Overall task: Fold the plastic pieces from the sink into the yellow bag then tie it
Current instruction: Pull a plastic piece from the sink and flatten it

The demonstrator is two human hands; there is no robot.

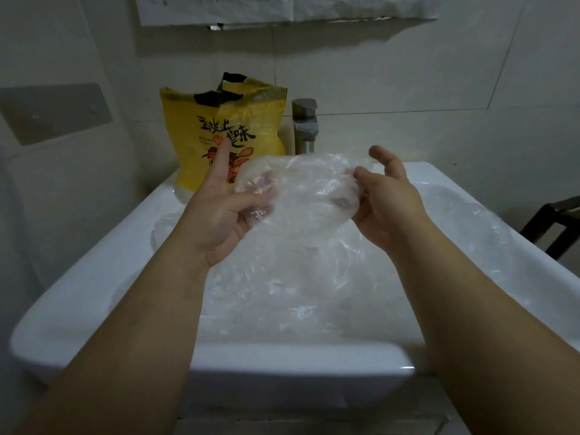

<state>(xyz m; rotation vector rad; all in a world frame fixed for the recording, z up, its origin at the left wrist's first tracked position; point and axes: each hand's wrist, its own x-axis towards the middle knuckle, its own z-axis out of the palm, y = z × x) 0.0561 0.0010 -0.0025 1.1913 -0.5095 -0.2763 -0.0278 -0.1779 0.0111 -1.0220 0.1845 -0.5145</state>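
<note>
White-tiled wall [408,89] backs a white sink [298,359], and above its basin a clear plastic piece [298,189] is held stretched between both hands, its long axis running side to side. The left hand [219,215] pinches the left edge between thumb and curled fingers, its index finger pointing straight up; the right hand [389,202] pinches the right edge with the thumb, its other fingers loosely curled behind. More crumpled plastic [292,287] lies in the basin just below. The yellow bag [216,133] stands upright at the sink's back left, mouth upward, beside the faucet [304,127], beyond the hands and nearer the left one. Judging from this, the piece once folded must travel forward and leftward to reach it
</note>
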